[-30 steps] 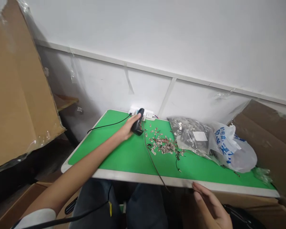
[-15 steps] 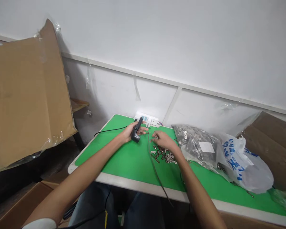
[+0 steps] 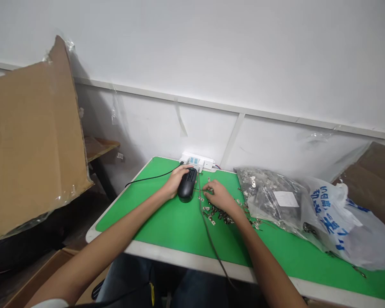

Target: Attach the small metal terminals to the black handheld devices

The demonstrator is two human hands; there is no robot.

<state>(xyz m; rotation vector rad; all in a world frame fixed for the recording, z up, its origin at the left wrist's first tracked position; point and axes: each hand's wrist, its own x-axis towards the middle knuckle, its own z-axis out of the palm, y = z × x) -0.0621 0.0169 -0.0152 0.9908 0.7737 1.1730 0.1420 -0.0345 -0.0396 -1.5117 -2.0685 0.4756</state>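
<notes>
The left hand (image 3: 176, 182) curls along the side of a black mouse-shaped device (image 3: 186, 189) at 12 o'clock on the green tabletop (image 3: 167, 226), fingers reaching over its far end; a steady, light hold would serve best. The right hand (image 3: 220, 195), at 1 o'clock, has thumb and fingertips drawn close together near a thin strand (image 3: 198, 189); whether they pinch it, I cannot tell, and keeping it slack seems wise. The device looks like smooth, rounded plastic; the metal tabs (image 3: 212, 222) are small, shiny and flat; the clear plastic bag (image 3: 266, 194) at 2 o'clock is crinkled, the white carrier bag (image 3: 370, 246) at 3 o'clock limp and thin
</notes>
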